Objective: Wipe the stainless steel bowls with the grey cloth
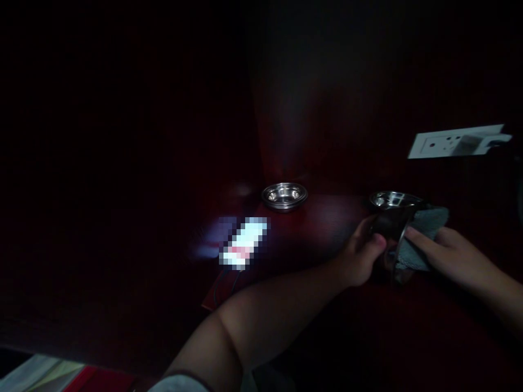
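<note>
My left hand (363, 256) is closed around the side of a metal bowl (388, 227), which is tipped so that its opening faces right. In my right hand (453, 250) a grey-green cloth (427, 237) is held against the bowl's rim and inside, the index finger pressing on it. Just behind them another shiny steel bowl (394, 198) rests on the dark surface, its near edge partly hidden. Farther left sits a small stack of steel bowls (285, 195). Dim light blurs the lower part of the held bowl.
A lit phone (244, 243), its screen pixelated, lies left of my forearm with a thin cable (216, 288) at its lower end. On the back wall is a white socket plate (455, 142) with a plug in it. Pale and red items (53, 375) show at the lower left.
</note>
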{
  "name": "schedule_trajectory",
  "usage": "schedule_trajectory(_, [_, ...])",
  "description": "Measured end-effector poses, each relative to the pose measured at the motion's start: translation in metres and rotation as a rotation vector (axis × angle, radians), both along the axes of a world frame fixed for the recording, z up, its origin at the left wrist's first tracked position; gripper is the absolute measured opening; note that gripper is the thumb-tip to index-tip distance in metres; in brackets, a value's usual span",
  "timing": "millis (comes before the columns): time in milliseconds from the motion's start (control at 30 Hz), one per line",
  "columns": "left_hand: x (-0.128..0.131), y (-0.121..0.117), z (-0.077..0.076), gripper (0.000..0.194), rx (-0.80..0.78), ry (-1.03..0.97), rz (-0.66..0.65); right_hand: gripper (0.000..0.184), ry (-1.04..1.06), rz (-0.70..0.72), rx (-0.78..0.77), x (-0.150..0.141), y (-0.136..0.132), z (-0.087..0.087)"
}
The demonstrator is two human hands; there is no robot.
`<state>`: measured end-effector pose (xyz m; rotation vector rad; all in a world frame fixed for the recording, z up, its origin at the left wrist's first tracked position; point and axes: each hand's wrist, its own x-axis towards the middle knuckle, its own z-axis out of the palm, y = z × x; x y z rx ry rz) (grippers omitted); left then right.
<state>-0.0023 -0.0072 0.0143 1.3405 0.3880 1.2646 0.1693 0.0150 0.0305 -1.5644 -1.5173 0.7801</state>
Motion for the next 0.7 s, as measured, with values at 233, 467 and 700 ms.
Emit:
schedule_trajectory(233, [0.0,0.0,0.0,0.086,0.01,0.017,0.032,0.039,-0.039,0.009,0.025,0.004,0.004,-0.005])
schedule_trajectory(467, [0.001,0.004,-0.007,0.075,0.065,0.003,0.025,0.027,0.029,0.043,0.083,-0.001,-0.002,-0.001])
schedule_trajectory(700, [-0.001,0.006,-0.01,0.073,0.052,0.041,0.028,0.028,0.071,0.071,0.122,-0.003,-0.002,-0.002])
